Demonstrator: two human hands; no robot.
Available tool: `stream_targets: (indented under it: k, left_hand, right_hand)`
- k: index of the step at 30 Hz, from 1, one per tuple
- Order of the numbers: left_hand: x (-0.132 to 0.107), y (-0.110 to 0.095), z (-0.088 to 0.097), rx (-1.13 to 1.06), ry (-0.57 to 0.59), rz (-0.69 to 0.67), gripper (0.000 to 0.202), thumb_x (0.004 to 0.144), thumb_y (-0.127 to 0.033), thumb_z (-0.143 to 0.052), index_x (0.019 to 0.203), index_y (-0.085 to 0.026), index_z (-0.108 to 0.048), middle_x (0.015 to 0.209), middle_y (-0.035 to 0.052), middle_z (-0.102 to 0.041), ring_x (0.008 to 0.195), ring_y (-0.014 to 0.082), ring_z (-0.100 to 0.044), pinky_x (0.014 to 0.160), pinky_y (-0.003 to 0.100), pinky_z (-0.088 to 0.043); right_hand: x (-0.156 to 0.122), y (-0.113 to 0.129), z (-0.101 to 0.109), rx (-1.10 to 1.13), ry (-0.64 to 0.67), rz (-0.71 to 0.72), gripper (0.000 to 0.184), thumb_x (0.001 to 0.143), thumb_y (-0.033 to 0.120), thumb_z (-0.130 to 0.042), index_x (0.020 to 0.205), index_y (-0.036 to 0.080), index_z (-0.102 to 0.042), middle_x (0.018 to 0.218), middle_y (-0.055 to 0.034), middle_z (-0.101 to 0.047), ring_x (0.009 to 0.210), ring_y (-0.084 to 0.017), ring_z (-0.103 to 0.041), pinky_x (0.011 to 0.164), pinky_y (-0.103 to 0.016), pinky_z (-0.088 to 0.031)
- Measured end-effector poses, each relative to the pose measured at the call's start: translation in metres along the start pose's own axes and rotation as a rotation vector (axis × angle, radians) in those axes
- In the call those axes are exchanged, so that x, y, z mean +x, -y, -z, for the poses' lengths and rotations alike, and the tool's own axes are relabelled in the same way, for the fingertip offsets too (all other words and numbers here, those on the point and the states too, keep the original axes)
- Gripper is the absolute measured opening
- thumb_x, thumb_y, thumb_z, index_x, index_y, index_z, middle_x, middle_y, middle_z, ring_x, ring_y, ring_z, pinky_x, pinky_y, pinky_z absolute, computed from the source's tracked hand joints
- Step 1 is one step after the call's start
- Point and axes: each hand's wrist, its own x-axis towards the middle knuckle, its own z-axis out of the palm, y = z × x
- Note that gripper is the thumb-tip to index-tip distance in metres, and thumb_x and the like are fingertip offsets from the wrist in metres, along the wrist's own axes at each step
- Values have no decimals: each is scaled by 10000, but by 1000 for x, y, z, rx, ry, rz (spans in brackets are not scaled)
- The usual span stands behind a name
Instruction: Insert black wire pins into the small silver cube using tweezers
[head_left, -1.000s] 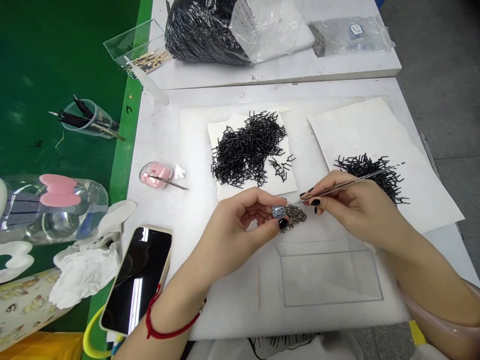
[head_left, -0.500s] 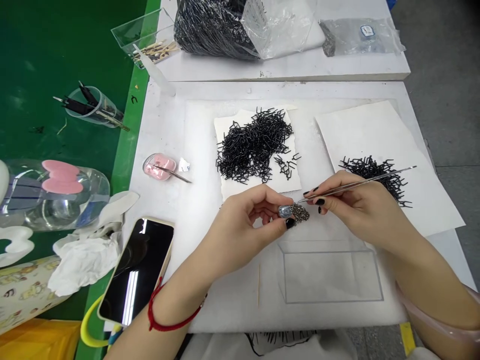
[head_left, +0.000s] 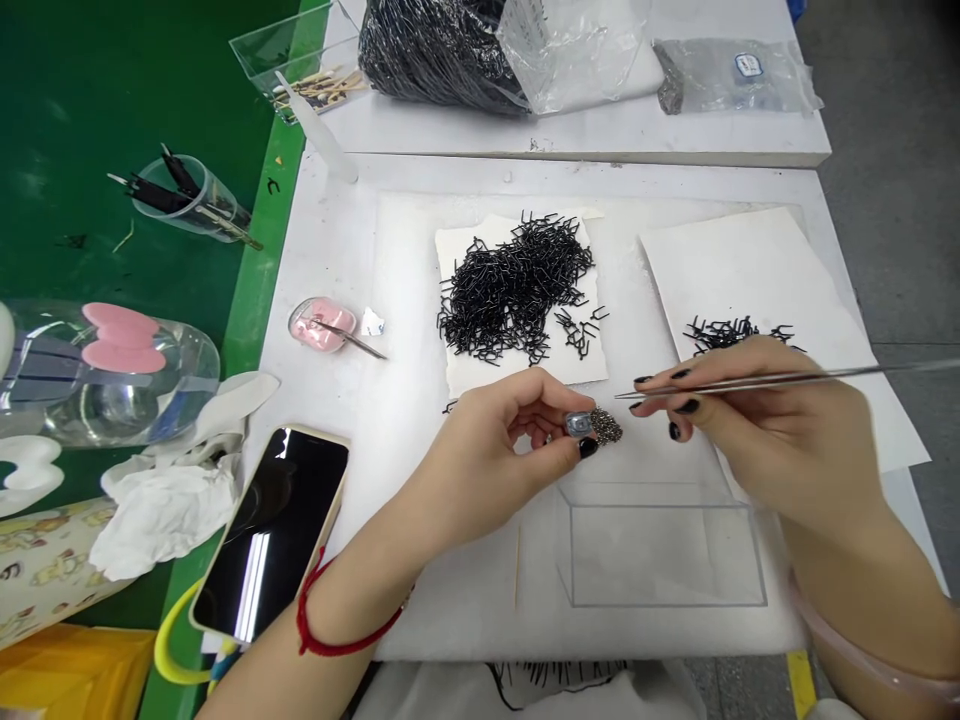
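Between its thumb and fingers my left hand pinches a small blue-grey block. A cluster of tiny brownish metallic beads sticks out from the block's right side. My right hand is closed on metal tweezers, whose tip points left and is a short way from the cluster. I cannot make out anything in the tweezers' tip. Beyond my hands lies a pile of small black forked pieces on white paper. A second pile of black pieces is partly hidden behind my right hand.
A clear rectangular box stands near the front edge, with a toothpick to its left. A phone lies at the left. Another pair of tweezers rests on a pink-filled dish. Plastic bags sit at the back.
My right hand and the tweezers have moved right, and the tweezers' tip has drawn away from the bead cluster. My left hand still holds the block in nearly the same place.
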Motion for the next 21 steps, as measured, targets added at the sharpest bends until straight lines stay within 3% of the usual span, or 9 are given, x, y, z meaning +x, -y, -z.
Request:
stream_targets:
  k: [3, 7, 15, 21]
  left_hand:
    - [-1, 0, -1, 1, 17, -4, 102, 796, -126, -674, 890, -158, -651, 802, 24, -674, 702, 122, -562, 651, 254, -460]
    - [-1, -2, -3, -4, 34, -22, 106, 794, -104, -670, 881, -161, -651, 798, 14, -676, 685, 117, -559, 625, 248, -446]
    - [-2, -2, -5, 2, 54, -27, 111, 790, -93, -657, 880, -156, -648, 778, 6, -665, 680, 119, -554, 637, 257, -460]
    - [-2, -2, -6, -2, 57, -46, 125, 786, -71, -645, 872, -162, -647, 770, -17, -652, 677, 101, -542, 629, 233, -446]
  right_hand:
    - [-6, 10, -4, 132, -60, 61, 232, 830, 62, -675, 907, 280, -696, 858, -27, -700, 722, -204, -709, 416, -292, -500]
    - [-11, 17, -10, 254, 2, 83, 314, 822, 32, -659, 995, 291, -705, 870, -38, -739, 730, -213, -705, 412, -305, -513]
    - [-9, 17, -12, 241, 72, 124, 351, 808, -2, -672, 1019, 277, -704, 770, -12, -720, 830, -184, -709, 549, -274, -575]
    - [-9, 18, -13, 199, 58, 119, 336, 826, 28, -671, 1015, 301, -715, 739, -12, -705, 850, -204, -710, 531, -293, -558]
